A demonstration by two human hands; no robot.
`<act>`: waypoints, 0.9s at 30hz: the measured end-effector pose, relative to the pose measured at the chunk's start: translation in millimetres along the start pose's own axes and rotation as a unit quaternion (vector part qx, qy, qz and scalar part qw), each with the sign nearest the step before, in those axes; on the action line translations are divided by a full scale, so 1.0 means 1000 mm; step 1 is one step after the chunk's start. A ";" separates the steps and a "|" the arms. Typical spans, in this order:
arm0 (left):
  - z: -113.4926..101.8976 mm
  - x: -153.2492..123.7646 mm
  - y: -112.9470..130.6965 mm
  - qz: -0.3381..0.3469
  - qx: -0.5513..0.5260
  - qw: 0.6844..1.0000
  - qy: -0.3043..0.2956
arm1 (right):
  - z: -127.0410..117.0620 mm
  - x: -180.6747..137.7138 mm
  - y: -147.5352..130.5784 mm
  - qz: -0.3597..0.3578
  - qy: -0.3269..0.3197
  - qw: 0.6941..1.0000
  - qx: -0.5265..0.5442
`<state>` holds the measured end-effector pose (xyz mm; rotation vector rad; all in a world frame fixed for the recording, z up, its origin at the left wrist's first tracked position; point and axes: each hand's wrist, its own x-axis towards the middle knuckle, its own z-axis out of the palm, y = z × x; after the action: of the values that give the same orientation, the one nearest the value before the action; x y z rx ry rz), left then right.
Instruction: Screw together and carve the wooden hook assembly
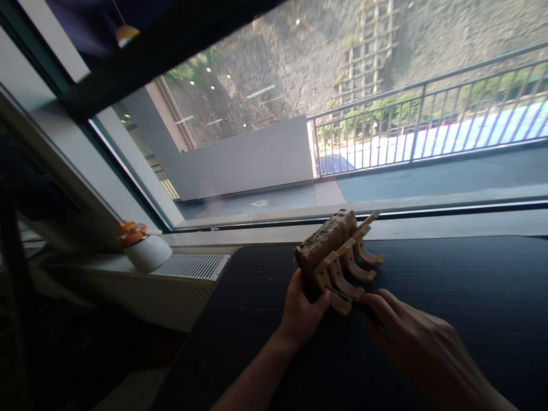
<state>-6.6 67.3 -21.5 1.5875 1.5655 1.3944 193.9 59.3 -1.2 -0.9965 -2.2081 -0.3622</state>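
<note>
Well, just right of centre, in the lower half of the frame, a rough brown block [325, 240] slants over a dark table [240, 308], with a pale wooden rack [336, 268] of curved prongs against its right side. The left hand [302, 308] grips the block's lower end, the thumb pressed at the front, near the nearest prong; the other fingers curl behind the block and are mostly hidden, so I cannot tell how they are spaced.

From the lower right comes the right hand [417, 328], its fingers bent and closed around the dark handle of a slim tool [339, 294]. The thin shaft points left to the rack's lower end, close by the left thumb. In this shadow the tip is hard to make out; it seems to meet the wood there. The right thumb is lost beneath the hand, and whether the block touches the tabletop I cannot tell from here.

Both forearms are cut off by the bottom edge. At left, a white pot [148, 252] with something orange on top stands beside a slatted vent [192, 266], and the corner below it sinks into darkness. A window [257, 125] fills the top, its frame cut off above.
</note>
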 end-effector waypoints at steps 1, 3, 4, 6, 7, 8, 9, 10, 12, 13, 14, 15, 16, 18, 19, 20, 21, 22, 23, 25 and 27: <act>0.000 0.000 0.000 0.001 -0.001 1.000 -0.001 | -0.001 0.001 0.000 -0.008 0.005 1.000 -0.001; 0.000 0.000 0.000 0.001 -0.001 1.000 0.000 | -0.003 0.001 -0.001 -0.014 0.002 1.000 -0.003; 0.000 -0.001 0.000 0.001 -0.001 1.000 0.000 | -0.004 0.001 -0.001 -0.014 -0.003 1.000 -0.003; 0.000 -0.001 -0.001 0.001 0.000 1.000 0.001 | -0.005 0.000 -0.001 -0.005 -0.016 1.000 -0.001; 0.000 0.000 0.000 0.002 0.001 1.000 0.002 | -0.004 -0.001 -0.001 0.004 -0.023 1.000 0.001; 0.000 0.000 0.000 0.002 0.001 1.000 0.003 | -0.003 -0.001 -0.001 0.014 -0.028 0.999 0.004; 0.000 0.000 0.000 0.001 0.002 1.000 0.005 | -0.002 -0.002 -0.001 0.025 -0.035 0.999 0.007; 0.000 0.000 0.000 0.000 0.002 1.000 0.006 | -0.001 -0.003 -0.001 0.035 -0.042 0.998 0.010; 0.000 0.000 0.000 -0.002 0.004 1.000 0.006 | 0.001 -0.005 0.000 0.050 -0.053 0.997 0.017; 0.000 -0.001 0.000 -0.003 0.005 1.000 0.004 | 0.002 -0.005 0.000 0.058 -0.058 0.996 0.021; 0.000 -0.001 0.000 -0.004 0.006 1.000 0.003 | 0.003 -0.005 0.000 0.063 -0.062 0.996 0.025; 0.001 -0.001 -0.001 -0.004 0.008 1.000 0.002 | 0.004 -0.005 0.000 0.069 -0.067 0.995 0.029; 0.001 -0.001 -0.001 -0.003 0.009 1.000 0.001 | 0.004 -0.005 0.000 0.073 -0.071 0.994 0.032; 0.001 0.000 -0.002 -0.002 0.011 1.000 0.001 | 0.006 -0.005 -0.001 0.080 -0.080 0.993 0.036; 0.001 0.000 -0.002 0.000 0.012 1.000 0.002 | 0.007 -0.006 -0.001 0.084 -0.084 0.992 0.037; 0.001 0.000 -0.002 0.001 0.011 1.000 0.001 | 0.008 -0.006 -0.001 0.089 -0.089 0.991 0.039; 0.001 0.000 -0.002 0.003 0.009 1.000 0.001 | 0.009 -0.007 -0.001 0.091 -0.093 0.990 0.043; 0.001 0.000 -0.002 0.004 0.006 1.000 0.000 | 0.010 -0.007 -0.001 0.092 -0.094 0.990 0.047; 0.001 0.000 -0.002 0.004 0.002 1.000 -0.001 | 0.011 -0.007 -0.001 0.093 -0.090 0.990 0.048; 0.001 0.000 -0.002 0.003 -0.003 1.000 -0.003 | 0.011 -0.008 -0.001 0.087 -0.066 0.993 0.039; 0.001 0.000 -0.002 0.003 0.000 1.000 0.002 | 0.010 -0.007 -0.001 0.071 -0.042 0.996 0.018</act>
<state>-6.8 67.6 -23.8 1.5915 1.5651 1.4000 191.7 59.4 -12.7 -1.1602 -2.1943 -0.2203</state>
